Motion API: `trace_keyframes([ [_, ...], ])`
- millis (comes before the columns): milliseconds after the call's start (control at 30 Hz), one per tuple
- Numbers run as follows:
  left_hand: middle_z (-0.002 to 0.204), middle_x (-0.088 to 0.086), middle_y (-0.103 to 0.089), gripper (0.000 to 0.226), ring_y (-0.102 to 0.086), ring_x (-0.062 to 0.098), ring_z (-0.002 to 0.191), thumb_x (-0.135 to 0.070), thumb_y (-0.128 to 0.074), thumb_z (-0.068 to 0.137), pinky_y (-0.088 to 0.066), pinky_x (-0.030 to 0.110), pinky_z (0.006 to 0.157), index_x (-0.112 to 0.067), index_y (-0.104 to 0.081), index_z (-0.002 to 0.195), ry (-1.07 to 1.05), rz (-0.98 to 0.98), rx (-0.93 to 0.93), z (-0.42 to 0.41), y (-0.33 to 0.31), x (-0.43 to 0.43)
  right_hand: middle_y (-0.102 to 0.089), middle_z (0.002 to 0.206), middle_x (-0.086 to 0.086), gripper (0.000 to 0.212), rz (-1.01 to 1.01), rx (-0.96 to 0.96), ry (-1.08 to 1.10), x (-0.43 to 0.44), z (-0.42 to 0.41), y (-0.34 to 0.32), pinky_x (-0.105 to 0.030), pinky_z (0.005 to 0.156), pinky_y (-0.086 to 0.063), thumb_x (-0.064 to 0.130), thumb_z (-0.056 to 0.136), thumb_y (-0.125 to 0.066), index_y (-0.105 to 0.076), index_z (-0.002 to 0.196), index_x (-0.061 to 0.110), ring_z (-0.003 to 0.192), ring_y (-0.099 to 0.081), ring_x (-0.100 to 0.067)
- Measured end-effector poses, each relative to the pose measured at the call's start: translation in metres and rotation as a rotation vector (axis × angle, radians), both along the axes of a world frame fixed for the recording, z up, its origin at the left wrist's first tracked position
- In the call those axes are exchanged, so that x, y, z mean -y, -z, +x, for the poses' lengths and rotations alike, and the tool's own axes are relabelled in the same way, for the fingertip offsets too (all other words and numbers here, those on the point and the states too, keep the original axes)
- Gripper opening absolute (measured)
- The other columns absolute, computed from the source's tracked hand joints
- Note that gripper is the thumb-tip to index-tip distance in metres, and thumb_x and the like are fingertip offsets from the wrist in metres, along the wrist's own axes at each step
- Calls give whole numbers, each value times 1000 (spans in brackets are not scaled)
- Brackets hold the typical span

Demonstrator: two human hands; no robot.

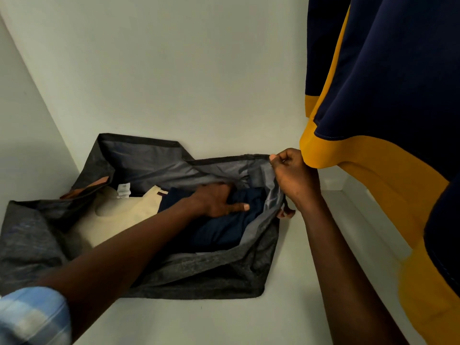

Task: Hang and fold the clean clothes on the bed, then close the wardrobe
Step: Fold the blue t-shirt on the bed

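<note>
Head view, looking down into the wardrobe: a folded navy garment (224, 230) lies in the right half of a grey storage bin (199, 275), at about 6 o'clock from the frame's centre. A cream garment (117, 215) with a white label lies beside it at 9 o'clock. The left hand (214, 199) rests on top of the navy fold with its thumb (240, 207) straight along the cloth. Its other fingertips are hidden under the sagging lining, so I cannot tell whether it presses or grips. The right hand (293, 175), at 2 o'clock from the garment, has its fingers (283, 160) clenched in a pinch on the bin's far right rim, holding that wall up and open. The garment looks light, soft and limp, so it would likely sag out of its fold if lifted by one edge (the bin wall is just as floppy). A flat palm on top, or a hold under the thick folded side, should keep it tidy. A navy and yellow jersey (388, 95) hangs at 2 o'clock, touching the right hand, above the white wardrobe shelf (286, 319).
</note>
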State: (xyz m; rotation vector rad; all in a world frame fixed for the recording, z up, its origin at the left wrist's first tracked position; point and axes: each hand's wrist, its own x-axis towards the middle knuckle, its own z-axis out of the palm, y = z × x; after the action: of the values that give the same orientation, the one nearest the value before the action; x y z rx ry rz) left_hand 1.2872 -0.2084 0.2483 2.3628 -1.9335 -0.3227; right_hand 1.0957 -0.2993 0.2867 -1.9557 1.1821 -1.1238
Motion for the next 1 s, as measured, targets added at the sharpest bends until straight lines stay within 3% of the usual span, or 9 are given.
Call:
trace_keyframes([
  [67, 155, 10, -48, 101, -50, 33, 138, -97, -30, 76, -41, 54, 113, -29, -37, 151, 6, -114, 45, -10, -17, -19, -66, 86, -1, 30, -4, -72, 111, 3, -2, 2, -36, 74, -44, 49, 99, -56, -55, 77, 29, 87, -59, -25],
  [200, 116, -23, -69, 77, -64, -3, 109, -99, -25, 77, -52, 35, 100, -46, -65, 116, 142, -184, -401, -45, -77, -90, -64, 91, 0, 32, 116, -98, 191, 18, -6, 5, -31, 76, -36, 53, 96, -60, -64, 88, 23, 91, -58, -26],
  [367, 84, -12, -61, 37, -62, 12, 81, -69, -54, 91, -40, 29, 65, -33, -47, 85, 254, -122, 255, -92, -83, -130, -72, 103, -3, 55, 233, 63, 122, 23, -9, -1, -29, 79, -39, 64, 82, -63, -71, 107, 15, 101, -64, -27],
  [533, 68, -8, -61, 22, -59, 9, 63, -41, -66, 95, -46, 31, 59, -26, -60, 79, 268, -458, 12, -79, -113, -128, -72, 89, 2, 41, 185, 142, -8, -4, -5, -21, -30, 66, -50, 66, 87, -59, -70, 97, 27, 89, -67, -26],
  [600, 68, -8, -63, 24, -60, 9, 63, -41, -65, 98, -47, 32, 60, -25, -64, 80, 339, -369, -47, -79, -121, -130, -74, 87, 7, 39, 134, 104, -63, -19, -6, -28, -41, 78, -59, 74, 83, -56, -69, 88, 38, 90, -69, -26],
  [700, 63, -8, -57, 42, -53, 7, 57, -48, -59, 102, -45, 35, 59, -17, -63, 75, 296, -321, -272, -76, -125, -127, -73, 89, 3, 42, 181, -35, -162, -40, -10, -37, -35, 63, -56, 74, 87, -59, -63, 91, 33, 80, -68, -22],
  [800, 95, -12, -70, 28, -66, 8, 83, -52, -61, 99, -57, 37, 77, -26, -66, 108, 165, -490, -120, -49, -125, -102, -65, 132, -8, 65, 92, -288, -91, -55, -16, -39, -43, 90, -54, 77, 84, -60, -57, 131, 32, 112, -64, -35],
  [867, 131, -2, -60, 52, -67, 22, 108, -52, -66, 94, -56, 46, 91, -31, -50, 139, 93, -501, 201, -30, -124, -76, -50, 153, -12, 78, 46, -440, 10, -64, -21, -39, -47, 109, -44, 73, 88, -60, -46, 150, 27, 135, -50, -38],
  [1000, 146, 13, -49, 66, -62, 41, 117, -43, -65, 96, -52, 47, 91, -23, -37, 152, 25, -311, 437, -8, -122, -26, -69, 113, -17, 37, 110, -421, 58, -74, -23, -36, -46, 86, -58, 45, 85, -70, -61, 114, 23, 98, -66, -40],
])
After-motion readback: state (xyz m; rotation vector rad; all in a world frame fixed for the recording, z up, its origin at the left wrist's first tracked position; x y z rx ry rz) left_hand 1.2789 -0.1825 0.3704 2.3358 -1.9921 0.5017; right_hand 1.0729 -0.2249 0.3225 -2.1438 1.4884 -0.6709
